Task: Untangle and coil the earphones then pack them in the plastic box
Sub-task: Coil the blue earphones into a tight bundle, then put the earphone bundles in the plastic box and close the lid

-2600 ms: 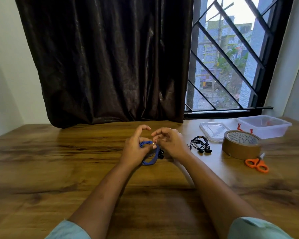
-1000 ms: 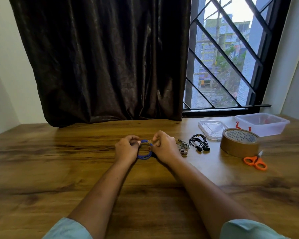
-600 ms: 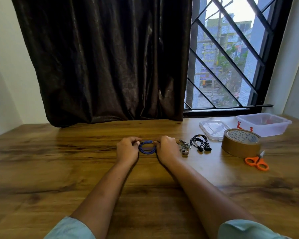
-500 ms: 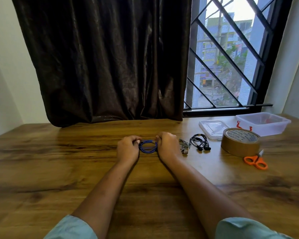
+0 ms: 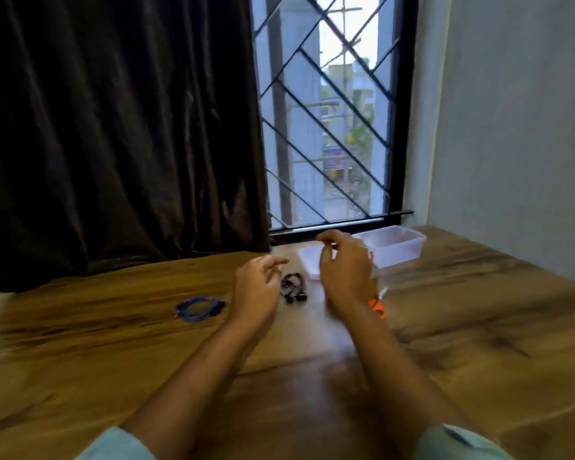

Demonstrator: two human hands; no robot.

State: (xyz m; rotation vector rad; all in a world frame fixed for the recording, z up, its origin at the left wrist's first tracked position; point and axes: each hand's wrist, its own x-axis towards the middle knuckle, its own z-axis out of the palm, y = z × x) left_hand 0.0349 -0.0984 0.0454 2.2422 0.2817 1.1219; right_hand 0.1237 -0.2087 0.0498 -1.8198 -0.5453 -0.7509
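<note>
Blue earphone cable (image 5: 198, 308), coiled round, lies on grained wooden table (image 5: 113, 343). Left hand (image 5: 258, 287) loose, empty, beside tangled black earphones (image 5: 292, 288); right hand (image 5: 344, 270) curled, grip unclear.

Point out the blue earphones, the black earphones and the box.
blue earphones (image 5: 200, 316): head view, the coil's near edge.
black earphones (image 5: 293, 287): head view, middle of the bundle.
box (image 5: 399, 252): head view, front wall.

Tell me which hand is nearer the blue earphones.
Left. The left hand hovers just right of the blue earphones, not touching them. The right hand is farther right, past the black earphones, in front of the lid.
</note>
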